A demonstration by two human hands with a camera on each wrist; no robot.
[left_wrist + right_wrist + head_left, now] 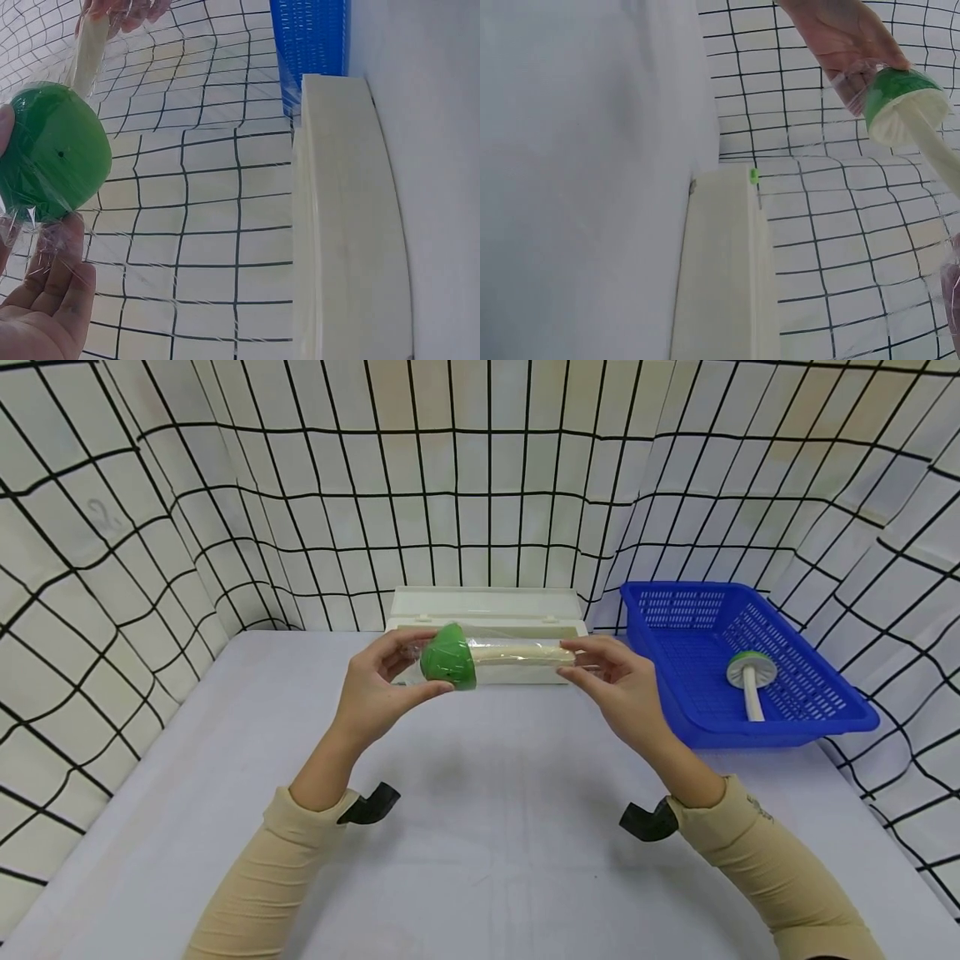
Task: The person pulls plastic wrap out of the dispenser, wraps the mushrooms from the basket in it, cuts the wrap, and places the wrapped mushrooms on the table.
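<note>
Handling the film-wrapped mushroom-shaped item (491,654) appears the current step: left hand (384,681) grips its green cap (450,658), right hand (617,683) pinches its stem end (550,655), before the white box (483,602). Next move likely calls for steady grips.

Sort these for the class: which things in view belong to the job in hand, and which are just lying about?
In the job:
wrapped stick
left hand, holding its capped end
right hand, holding its other end

Lying about, it seems:
second stick, in the basket
blue basket
white box
</note>
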